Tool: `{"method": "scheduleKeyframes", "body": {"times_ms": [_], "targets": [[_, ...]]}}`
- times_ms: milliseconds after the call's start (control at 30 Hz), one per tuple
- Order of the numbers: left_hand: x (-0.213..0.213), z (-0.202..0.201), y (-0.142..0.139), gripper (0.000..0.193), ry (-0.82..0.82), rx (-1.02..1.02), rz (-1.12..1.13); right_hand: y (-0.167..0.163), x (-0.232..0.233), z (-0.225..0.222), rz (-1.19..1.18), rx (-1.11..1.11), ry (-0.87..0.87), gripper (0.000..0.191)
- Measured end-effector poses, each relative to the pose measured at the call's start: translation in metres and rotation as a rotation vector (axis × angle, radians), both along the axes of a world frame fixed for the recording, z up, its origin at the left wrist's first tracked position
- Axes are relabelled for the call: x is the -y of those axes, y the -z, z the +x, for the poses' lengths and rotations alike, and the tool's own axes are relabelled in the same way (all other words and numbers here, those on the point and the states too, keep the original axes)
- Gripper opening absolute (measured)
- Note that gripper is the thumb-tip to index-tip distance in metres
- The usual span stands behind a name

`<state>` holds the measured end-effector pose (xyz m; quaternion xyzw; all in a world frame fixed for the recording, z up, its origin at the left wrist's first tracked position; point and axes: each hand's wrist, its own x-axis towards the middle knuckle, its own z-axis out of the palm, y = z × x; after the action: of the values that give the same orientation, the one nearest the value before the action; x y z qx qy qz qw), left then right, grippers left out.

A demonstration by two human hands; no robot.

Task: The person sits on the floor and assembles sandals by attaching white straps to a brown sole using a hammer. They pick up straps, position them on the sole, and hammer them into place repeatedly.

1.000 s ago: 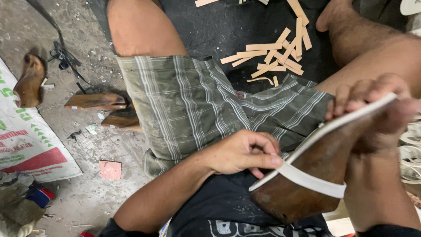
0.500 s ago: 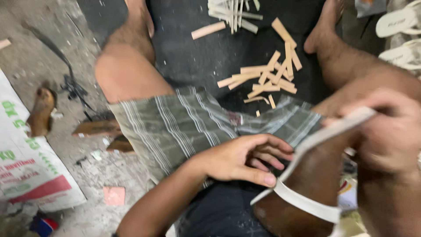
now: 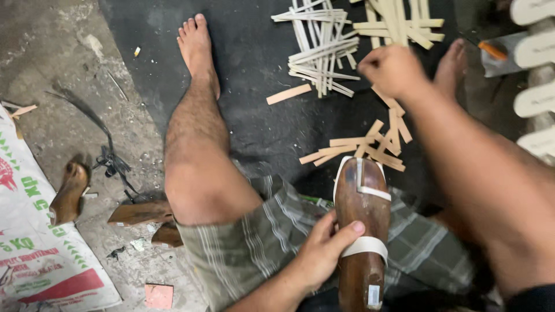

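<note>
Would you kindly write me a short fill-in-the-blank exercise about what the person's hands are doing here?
1. The left hand steadies a brown wooden shoe form resting on the person's ____.
2. Pale ____ cross the form in two places.
3. The right hand reaches to the strips lying on the dark ____.

Missing words: lap; bands; mat

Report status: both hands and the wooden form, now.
Left hand gripping brown wooden shoe form with white straps on lap. Right hand closed at pale strip pile. Nothing between.

Dark floor mat (image 3: pixel 254 127), scattered pale strips (image 3: pixel 324 52), perhaps leather, printed sack (image 3: pixel 34 254)
</note>
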<state>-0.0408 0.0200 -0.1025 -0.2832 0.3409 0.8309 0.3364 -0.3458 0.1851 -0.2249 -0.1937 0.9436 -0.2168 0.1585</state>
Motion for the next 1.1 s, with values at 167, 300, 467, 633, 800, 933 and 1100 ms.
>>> {"method": "scheduleKeyframes", "body": {"times_ms": [167,300,467,633,800,933,1100], "targets": [[0.011,-0.016,0.017,0.062,-0.055,0.096,-0.096,0.123,0.070,0.001,0.006,0.254,0.090,0.019],[0.017,-0.030,0.028,0.073,-0.054,0.201,-0.138,0.175,0.109,-0.006,0.000,0.030,0.055,0.023],[0.024,-0.031,0.040,0.076,-0.152,0.165,-0.061,0.187,0.122,-0.016,0.093,0.059,-0.009,0.019],[0.026,-0.030,0.043,0.076,-0.189,0.098,-0.015,0.162,0.124,-0.029,-0.022,0.454,-0.010,0.042],[0.029,-0.033,0.032,0.073,-0.102,0.139,-0.104,0.124,0.133,-0.036,0.073,0.943,0.118,0.073],[0.032,-0.034,0.025,0.073,-0.083,0.079,-0.137,0.111,0.114,-0.027,0.052,0.664,0.152,0.038],[0.029,-0.031,0.022,0.075,-0.054,0.086,-0.156,0.110,0.067,-0.011,0.121,0.764,0.312,0.043]]}}
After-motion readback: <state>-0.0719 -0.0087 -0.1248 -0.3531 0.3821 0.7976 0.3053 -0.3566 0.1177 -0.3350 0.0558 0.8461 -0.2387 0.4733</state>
